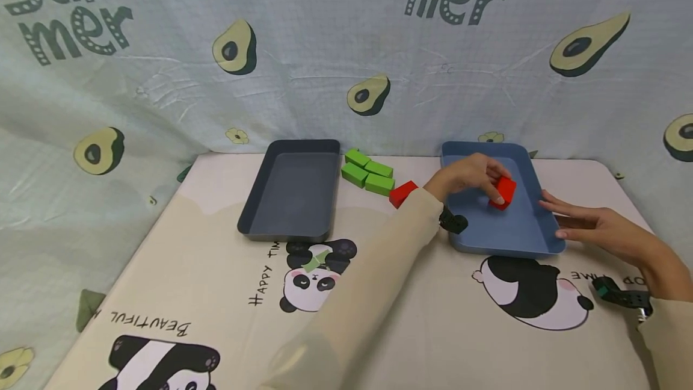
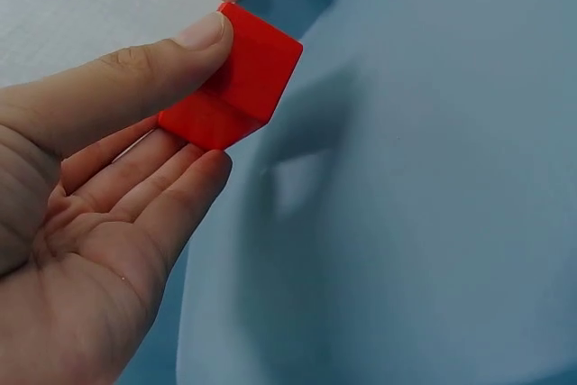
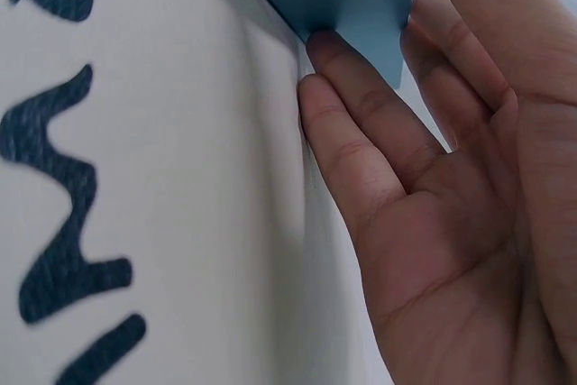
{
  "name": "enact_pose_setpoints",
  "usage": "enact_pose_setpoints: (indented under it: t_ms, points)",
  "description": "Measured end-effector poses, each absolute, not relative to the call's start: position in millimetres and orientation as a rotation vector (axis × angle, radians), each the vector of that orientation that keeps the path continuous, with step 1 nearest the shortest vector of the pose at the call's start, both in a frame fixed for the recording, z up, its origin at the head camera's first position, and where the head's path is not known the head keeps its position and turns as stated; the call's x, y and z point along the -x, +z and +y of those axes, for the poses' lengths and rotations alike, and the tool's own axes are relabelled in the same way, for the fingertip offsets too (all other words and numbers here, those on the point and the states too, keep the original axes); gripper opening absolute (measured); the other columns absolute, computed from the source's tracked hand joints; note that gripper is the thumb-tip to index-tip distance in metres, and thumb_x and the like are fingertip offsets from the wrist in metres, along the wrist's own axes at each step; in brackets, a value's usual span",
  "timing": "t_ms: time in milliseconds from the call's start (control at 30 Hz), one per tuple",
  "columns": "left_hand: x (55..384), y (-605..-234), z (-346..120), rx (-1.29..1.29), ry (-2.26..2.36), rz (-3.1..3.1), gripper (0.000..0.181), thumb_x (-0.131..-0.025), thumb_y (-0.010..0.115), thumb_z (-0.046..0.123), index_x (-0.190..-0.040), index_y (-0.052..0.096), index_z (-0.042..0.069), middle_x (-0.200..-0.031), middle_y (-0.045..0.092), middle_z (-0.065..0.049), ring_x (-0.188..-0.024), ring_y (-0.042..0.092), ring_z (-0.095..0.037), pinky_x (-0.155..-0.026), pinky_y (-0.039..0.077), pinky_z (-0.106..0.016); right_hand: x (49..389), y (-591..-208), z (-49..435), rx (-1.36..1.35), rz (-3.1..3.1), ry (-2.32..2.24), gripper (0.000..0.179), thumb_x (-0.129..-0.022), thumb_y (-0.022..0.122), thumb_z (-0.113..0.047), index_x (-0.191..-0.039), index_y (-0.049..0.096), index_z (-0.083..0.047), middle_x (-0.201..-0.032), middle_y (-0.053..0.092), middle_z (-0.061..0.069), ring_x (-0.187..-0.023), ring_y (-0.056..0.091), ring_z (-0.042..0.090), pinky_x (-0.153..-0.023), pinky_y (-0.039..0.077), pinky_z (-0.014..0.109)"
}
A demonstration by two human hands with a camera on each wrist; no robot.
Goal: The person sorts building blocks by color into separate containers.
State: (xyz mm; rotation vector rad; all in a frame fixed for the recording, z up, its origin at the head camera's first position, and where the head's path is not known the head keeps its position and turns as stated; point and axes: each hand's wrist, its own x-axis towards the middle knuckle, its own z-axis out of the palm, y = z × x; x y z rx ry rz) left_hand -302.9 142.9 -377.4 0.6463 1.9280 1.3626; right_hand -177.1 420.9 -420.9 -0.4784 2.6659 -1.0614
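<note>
My left hand [image 1: 472,174] pinches a red block [image 1: 505,192] between thumb and fingers, held over the blue tray [image 1: 487,233]. In the left wrist view the red block [image 2: 248,65] shows close up, its shadow falling on the tray floor. My right hand [image 1: 606,230] rests with extended fingers against the tray's right wall; in the right wrist view the fingertips [image 3: 329,47] touch the tray's outer side near its bottom. Another red block [image 1: 403,193] lies on the table left of the blue tray, partly covered by my left sleeve.
Several green blocks [image 1: 368,172] sit grouped between the trays, beside the red block on the table. A dark grey tray [image 1: 250,212] stands at the left with nothing in it. Behind the table hangs a printed curtain [image 1: 303,65]. My left forearm [image 1: 363,300] crosses the table's middle.
</note>
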Motion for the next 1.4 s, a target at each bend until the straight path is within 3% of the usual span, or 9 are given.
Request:
enact_pose_setpoints:
  t_ms: [533, 833, 1167, 1400]
  points:
    - [299, -388, 145, -0.600, 1.381, 1.912, 0.062, -0.075, 0.078, -0.021, -0.133, 0.062, -0.004, -0.124, 0.065, -0.011, -0.102, 0.060, -0.015, -0.080, 0.054, -0.017, 175, -424, 418, 0.505, 2.631, -1.135, 0.065, -0.099, 0.067, -0.015, -0.157, 0.039, -0.014, -0.161, 0.020, -0.028, -0.128, 0.022, -0.029, -0.090, 0.033, -0.002]
    - [300, -372, 126, -0.833, 1.254, 2.105, 0.064, -0.082, 0.080, -0.006, -0.141, 0.057, 0.002, -0.146, 0.058, -0.007, -0.137, 0.051, -0.014, -0.102, 0.043, -0.011, 180, -422, 412, 0.479, 2.658, -1.089, 0.063, -0.099, 0.068, -0.020, -0.156, 0.043, -0.017, -0.160, 0.024, -0.028, -0.125, 0.024, -0.029, -0.088, 0.033, -0.001]
    - [282, -342, 74, -1.158, 1.252, 2.144, 0.055, -0.089, 0.075, -0.002, -0.140, 0.056, -0.001, -0.143, 0.057, -0.013, -0.130, 0.058, -0.018, -0.104, 0.046, -0.018, 179, -418, 419, 0.434, 2.707, -1.031, 0.065, -0.098, 0.070, -0.024, -0.156, 0.043, -0.020, -0.158, 0.022, -0.032, -0.124, 0.022, -0.030, -0.086, 0.030, -0.003]
    - [258, -340, 30, -1.202, 1.181, 2.259, 0.052, -0.091, 0.074, -0.001, -0.139, 0.057, 0.003, -0.139, 0.060, -0.011, -0.123, 0.062, -0.020, -0.103, 0.050, -0.025, 177, -419, 419, 0.414, 2.700, -1.058, 0.064, -0.097, 0.071, -0.021, -0.155, 0.045, -0.018, -0.158, 0.024, -0.032, -0.124, 0.024, -0.029, -0.087, 0.033, -0.001]
